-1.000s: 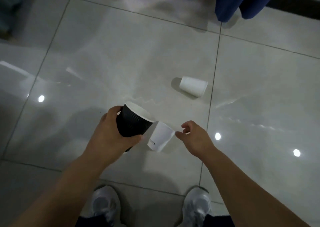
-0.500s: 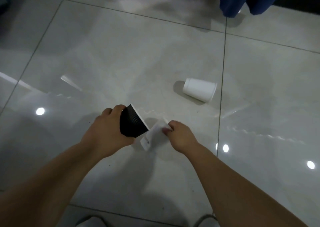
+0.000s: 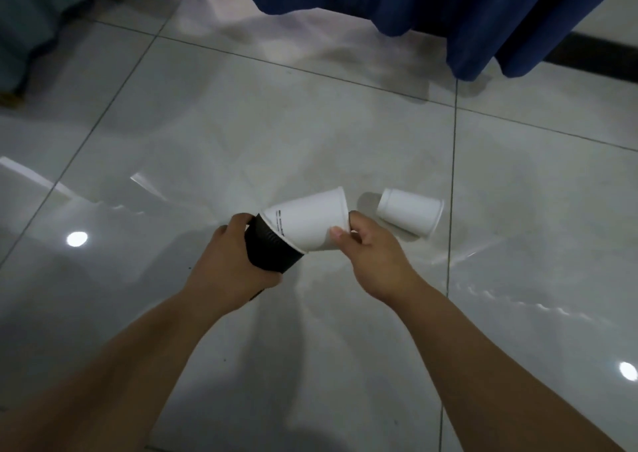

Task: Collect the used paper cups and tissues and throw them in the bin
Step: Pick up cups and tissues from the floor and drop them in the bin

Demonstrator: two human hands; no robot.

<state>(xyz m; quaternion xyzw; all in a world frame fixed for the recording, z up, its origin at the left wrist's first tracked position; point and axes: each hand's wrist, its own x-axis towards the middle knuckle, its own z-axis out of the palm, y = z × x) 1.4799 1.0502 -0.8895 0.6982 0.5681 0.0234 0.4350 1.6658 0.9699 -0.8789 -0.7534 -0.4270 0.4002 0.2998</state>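
Note:
My left hand (image 3: 228, 261) grips a black ribbed paper cup (image 3: 269, 251), tilted with its mouth toward the upper right. A white paper cup (image 3: 307, 220) with small print on its side sits partly inside the black cup's mouth. My right hand (image 3: 369, 248) pinches that white cup at its outer end. A second white paper cup (image 3: 409, 211) lies on its side on the floor, just beyond my right hand and apart from it. No tissues and no bin are in view.
The floor (image 3: 207, 140) is glossy grey tile with dark grout lines and light reflections. A dark blue cloth (image 3: 448, 9) hangs down at the top. Some teal furniture (image 3: 31, 13) stands at the top left.
My right hand took the white cup off the floor, lifted it and brought it into the mouth of the black cup. Both hands rose from the floor.

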